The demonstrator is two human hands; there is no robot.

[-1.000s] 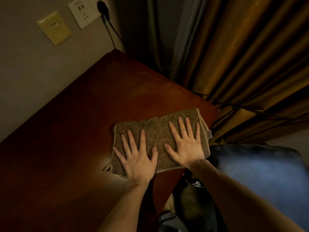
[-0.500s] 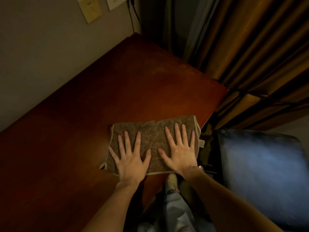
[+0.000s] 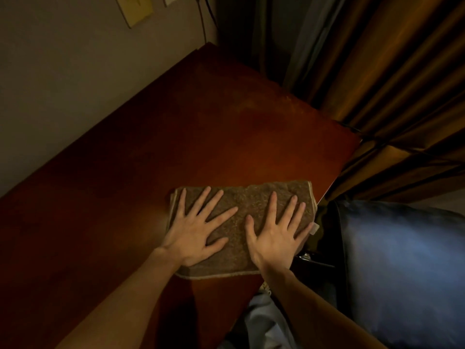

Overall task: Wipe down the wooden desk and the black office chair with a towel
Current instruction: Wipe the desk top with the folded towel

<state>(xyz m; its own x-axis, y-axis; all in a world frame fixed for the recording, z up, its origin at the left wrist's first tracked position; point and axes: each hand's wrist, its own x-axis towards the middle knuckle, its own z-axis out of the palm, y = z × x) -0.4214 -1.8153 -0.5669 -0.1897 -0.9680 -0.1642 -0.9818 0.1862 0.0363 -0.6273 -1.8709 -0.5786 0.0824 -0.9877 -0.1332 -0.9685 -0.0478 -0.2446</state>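
Flatly, hands [image 3: 234, 233] pressing nubby towel [image 3: 246, 205], glossy desk [image 3: 151, 172]

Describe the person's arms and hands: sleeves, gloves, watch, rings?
Bare throughout: left hand and right hand show no gloves, rings or watch. The left forearm and right forearm are uncovered to the frame edge, no sleeve in view. Dim light could hide small marks.

Grey wall [image 3: 63, 71] meets golden-brown curtains [image 3: 390, 84], dimly lit.
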